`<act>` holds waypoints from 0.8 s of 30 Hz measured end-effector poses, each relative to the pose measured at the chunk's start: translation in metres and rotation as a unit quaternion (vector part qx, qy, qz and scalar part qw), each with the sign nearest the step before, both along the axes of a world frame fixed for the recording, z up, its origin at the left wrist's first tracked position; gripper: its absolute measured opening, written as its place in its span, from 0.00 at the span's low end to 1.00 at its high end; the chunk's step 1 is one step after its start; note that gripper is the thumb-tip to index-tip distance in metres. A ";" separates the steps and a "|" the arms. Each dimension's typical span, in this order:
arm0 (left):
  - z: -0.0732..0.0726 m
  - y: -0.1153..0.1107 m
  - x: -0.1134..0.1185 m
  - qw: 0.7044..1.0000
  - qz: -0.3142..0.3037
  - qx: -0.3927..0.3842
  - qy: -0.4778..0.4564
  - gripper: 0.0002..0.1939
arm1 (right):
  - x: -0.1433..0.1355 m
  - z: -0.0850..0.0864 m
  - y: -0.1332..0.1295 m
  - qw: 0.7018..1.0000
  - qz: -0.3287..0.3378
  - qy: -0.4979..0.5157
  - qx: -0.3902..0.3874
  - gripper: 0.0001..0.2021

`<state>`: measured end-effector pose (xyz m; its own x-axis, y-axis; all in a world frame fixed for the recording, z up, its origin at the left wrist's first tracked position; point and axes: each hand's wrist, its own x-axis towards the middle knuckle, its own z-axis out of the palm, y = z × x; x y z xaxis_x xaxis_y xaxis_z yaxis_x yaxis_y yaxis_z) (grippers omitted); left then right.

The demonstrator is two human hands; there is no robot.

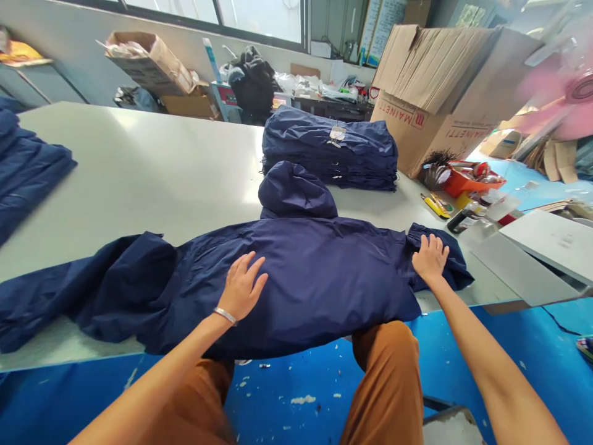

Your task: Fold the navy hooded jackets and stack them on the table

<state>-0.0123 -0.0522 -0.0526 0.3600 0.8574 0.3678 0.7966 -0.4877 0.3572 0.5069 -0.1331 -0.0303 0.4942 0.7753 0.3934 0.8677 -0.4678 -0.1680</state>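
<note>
A navy hooded jacket lies spread across the front of the table, its hood pointing away from me. One sleeve stretches out to the left; the other is folded at the right end. My left hand, with a silver bracelet at the wrist, is over the jacket's body, fingers apart and holding nothing. At the right, my right hand rests on the folded sleeve with its fingers bent over the cloth. Whether those fingertips pinch any fabric is hard to make out.
Behind the hood sits a stack of folded navy jackets on the white table. More navy garments lie at the left. A large cardboard box, an orange basket, a yellow cutter and a dark bottle stand right.
</note>
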 end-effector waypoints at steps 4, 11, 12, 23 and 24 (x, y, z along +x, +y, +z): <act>-0.005 -0.025 0.030 0.998 -0.049 -0.006 -0.029 0.24 | 0.016 -0.009 -0.002 0.994 -0.008 0.078 0.074 0.12; 0.003 -0.040 0.056 0.993 -0.055 -0.069 -0.079 0.20 | 0.029 0.030 0.008 0.973 -0.082 0.124 0.178 0.18; 0.003 -0.040 0.057 0.991 -0.050 -0.084 -0.097 0.19 | 0.031 0.042 0.010 0.968 -0.094 0.128 0.197 0.18; 0.031 -0.036 0.063 0.848 0.004 -0.365 -0.384 0.34 | -0.159 0.186 0.024 0.864 0.234 0.153 0.420 0.14; 0.037 -0.032 0.060 0.815 -0.009 -0.400 -0.418 0.37 | -0.188 0.184 0.022 0.849 0.284 0.185 0.405 0.14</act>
<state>0.0481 -0.0846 -0.0155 0.2849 0.9408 -0.1836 0.1064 0.1593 0.9815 0.3189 -0.1115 0.1534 0.3368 0.4793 0.8104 0.7324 0.4076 -0.5454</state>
